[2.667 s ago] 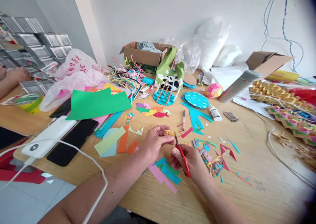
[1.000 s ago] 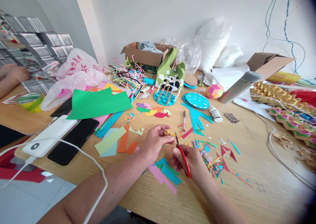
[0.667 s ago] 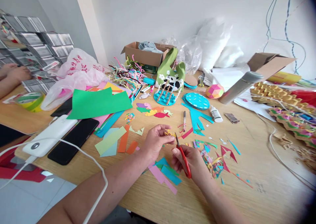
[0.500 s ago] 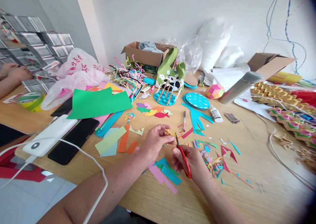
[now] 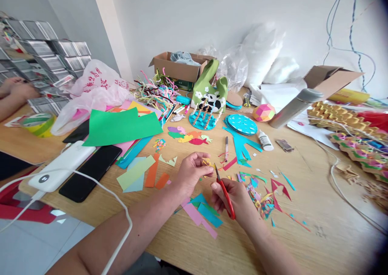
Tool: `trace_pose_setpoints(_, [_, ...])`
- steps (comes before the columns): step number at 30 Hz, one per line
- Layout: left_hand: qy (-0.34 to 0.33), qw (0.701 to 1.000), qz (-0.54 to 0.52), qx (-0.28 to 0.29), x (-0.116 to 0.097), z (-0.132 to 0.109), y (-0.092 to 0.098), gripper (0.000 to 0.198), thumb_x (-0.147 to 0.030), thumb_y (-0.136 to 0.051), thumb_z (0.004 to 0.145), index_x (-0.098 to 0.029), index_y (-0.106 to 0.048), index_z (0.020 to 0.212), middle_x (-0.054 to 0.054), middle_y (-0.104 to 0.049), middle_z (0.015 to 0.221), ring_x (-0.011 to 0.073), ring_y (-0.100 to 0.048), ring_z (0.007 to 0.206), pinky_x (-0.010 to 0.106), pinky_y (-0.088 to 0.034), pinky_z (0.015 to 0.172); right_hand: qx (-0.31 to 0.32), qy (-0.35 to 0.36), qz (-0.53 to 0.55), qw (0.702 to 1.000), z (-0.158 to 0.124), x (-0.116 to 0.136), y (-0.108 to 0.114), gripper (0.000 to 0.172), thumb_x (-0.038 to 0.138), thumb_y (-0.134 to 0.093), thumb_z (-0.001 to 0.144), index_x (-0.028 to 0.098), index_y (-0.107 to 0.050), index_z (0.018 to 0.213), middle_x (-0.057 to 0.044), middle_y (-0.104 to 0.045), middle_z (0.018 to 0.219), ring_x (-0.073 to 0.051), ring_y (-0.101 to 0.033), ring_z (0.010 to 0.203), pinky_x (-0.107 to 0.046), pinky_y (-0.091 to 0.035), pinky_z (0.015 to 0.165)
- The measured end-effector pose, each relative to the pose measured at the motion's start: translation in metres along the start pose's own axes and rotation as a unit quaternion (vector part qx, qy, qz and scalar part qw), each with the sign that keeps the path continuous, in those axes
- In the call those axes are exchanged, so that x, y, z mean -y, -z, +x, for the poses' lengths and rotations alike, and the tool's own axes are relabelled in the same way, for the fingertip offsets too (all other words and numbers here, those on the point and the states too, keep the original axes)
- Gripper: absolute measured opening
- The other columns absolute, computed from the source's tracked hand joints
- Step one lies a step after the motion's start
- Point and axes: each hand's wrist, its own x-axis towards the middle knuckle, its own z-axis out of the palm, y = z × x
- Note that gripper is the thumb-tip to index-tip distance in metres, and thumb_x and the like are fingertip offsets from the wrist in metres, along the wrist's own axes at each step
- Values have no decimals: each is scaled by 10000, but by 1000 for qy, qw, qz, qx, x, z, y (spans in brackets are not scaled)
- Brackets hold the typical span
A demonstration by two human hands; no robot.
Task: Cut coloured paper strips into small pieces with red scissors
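My left hand [image 5: 194, 171] is closed in a pinch on a small yellow paper piece [image 5: 206, 162] with a cut, jagged outline. Red-handled scissors [image 5: 226, 198] are gripped in my right hand [image 5: 232, 196], their blade tips touching or almost touching the yellow paper. Beyond my hands lie several coloured paper fish [image 5: 198, 141]. A heap of paper scraps [image 5: 260, 194] spreads to the right of my right hand. Pink and blue paper strips [image 5: 200, 214] lie below, between my forearms. Orange strips [image 5: 151, 170] rest left of my left hand.
At left are a white power bank [image 5: 60, 166] with a cable across my left forearm, and a black phone [image 5: 91, 174]. Green paper sheets [image 5: 121, 125] lie behind. A glue bottle [image 5: 265, 140], a leaning grey flask [image 5: 295, 107] and blue discs [image 5: 241, 124] stand farther back. Another person's hands [image 5: 21, 90] are far left.
Almost nothing differs. Both hands keep their places, with the scissors still at the yellow paper; any shift of the blades is too slight to make out.
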Motion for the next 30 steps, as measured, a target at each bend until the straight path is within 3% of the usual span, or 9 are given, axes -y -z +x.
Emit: trace_pose_setpoints(30, [-1,1000,-2,16,1,1,2,413,-105,-658,612,-145,-530,1002,-20,-574,639,107,-586,578,236,-430,608,7,0,-2,1000,0,2,-1,454,584,-617,699,153,-514,597,-9,-588,474,-119,-547,370,-200,-431,353])
